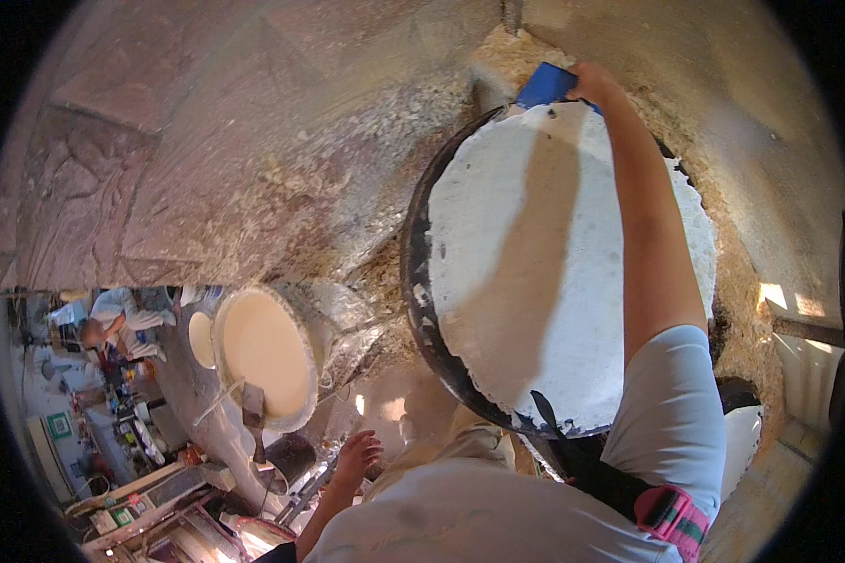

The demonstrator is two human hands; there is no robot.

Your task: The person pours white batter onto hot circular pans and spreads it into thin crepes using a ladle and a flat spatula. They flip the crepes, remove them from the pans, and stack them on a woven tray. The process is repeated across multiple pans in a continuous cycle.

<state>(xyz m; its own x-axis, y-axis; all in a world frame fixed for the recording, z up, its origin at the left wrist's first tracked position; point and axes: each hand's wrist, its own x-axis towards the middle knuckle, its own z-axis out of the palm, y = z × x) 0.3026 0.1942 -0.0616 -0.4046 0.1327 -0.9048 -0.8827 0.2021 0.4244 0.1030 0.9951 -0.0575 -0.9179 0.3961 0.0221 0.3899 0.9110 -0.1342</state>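
A large round black griddle (416, 281) stands before me, with a thin white layer (479, 281) covering most of its top. The layer's rim is ragged, and small dark spots show on it. My right arm reaches over it to the far edge. There my right hand (596, 84) is closed on a flat blue scraper (545, 85), at the griddle's far rim. Low at my left side hangs my left hand (357, 455), fingers apart with nothing in them, apart from the griddle. My right arm casts a long shadow across the white layer.
Left of the griddle stands a wide tub (263, 352) of pale batter-like liquid, a flat-bladed tool (253, 413) across its rim. A smaller round container (201, 340) is beyond it. Another person (122, 319) bends at the far left. A second dark round plate (742, 432) sits at right.
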